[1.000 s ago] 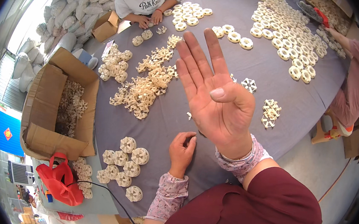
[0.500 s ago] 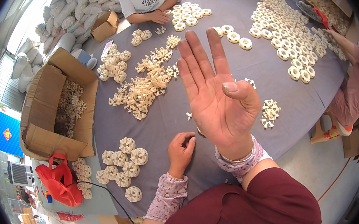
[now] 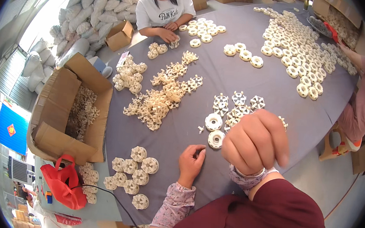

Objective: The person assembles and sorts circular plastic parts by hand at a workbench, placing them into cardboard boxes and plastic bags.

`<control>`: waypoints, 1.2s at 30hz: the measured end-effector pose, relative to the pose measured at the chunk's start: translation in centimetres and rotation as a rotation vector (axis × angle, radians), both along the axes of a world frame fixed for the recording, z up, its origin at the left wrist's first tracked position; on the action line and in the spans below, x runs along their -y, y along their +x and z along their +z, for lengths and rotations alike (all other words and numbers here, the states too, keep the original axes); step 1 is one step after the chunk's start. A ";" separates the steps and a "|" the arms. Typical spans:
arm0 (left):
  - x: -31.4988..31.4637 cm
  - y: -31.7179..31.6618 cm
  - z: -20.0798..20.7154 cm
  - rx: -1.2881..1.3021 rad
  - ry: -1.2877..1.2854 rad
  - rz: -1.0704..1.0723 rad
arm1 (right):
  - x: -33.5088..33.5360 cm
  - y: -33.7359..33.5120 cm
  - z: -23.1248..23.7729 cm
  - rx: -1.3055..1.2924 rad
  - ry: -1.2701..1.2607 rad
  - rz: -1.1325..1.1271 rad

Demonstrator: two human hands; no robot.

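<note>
My right hand (image 3: pixel 256 142) is raised over the near part of the table, closed into a fist with its knuckles showing and no object visible in it. Resting on the cloth, my left hand (image 3: pixel 191 162) is loosely closed, thumb against the curled fingers, with nothing visible in it. Just beyond them lie two cream ring-shaped plastic parts (image 3: pixel 207 122) and a group of spoked plastic wheels (image 3: pixel 220 104), partly hidden by my right hand. A small cross-shaped piece (image 3: pixel 200 129) lies beside the rings. Several assembled round pieces (image 3: pixel 149 165) sit left of my left hand.
A heap of spoked parts (image 3: pixel 157 105) lies at mid-left. Many cream rings (image 3: pixel 290 71) cover the far right. An open cardboard box (image 3: pixel 53 102) and a red bag (image 3: pixel 61 186) stand at the left. Two people sit around the table (image 3: pixel 233 79), one far, one right.
My right hand has gone from an open raised palm to a fist, lower down. The rings and spoked wheels behind it have come into view. My left hand stays curled on the cloth.
</note>
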State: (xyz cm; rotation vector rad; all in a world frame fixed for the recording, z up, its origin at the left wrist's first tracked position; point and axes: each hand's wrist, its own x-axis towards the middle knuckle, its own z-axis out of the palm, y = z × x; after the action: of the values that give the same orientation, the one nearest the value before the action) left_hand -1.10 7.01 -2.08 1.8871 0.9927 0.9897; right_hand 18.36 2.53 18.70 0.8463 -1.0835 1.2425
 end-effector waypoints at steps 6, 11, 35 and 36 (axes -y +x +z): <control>-0.1 0.3 0.4 -0.004 0.033 -0.011 | 0.4 -0.8 0.5 -0.047 -0.128 0.016; -0.5 0.5 0.9 -0.010 0.045 0.007 | 0.2 -0.7 0.7 -0.027 -0.107 0.041; -0.7 0.1 -0.3 -0.032 -0.021 -0.010 | -2.3 -1.4 -1.5 -0.072 -0.506 -0.036; -0.7 0.1 -0.4 -0.027 -0.018 -0.017 | -2.5 -1.2 -1.6 -0.069 -0.497 -0.023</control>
State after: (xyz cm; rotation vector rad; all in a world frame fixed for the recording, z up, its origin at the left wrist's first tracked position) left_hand -0.96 7.67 -2.47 1.8952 0.9963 0.9447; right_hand 17.15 5.01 17.13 0.4894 -0.6803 1.3736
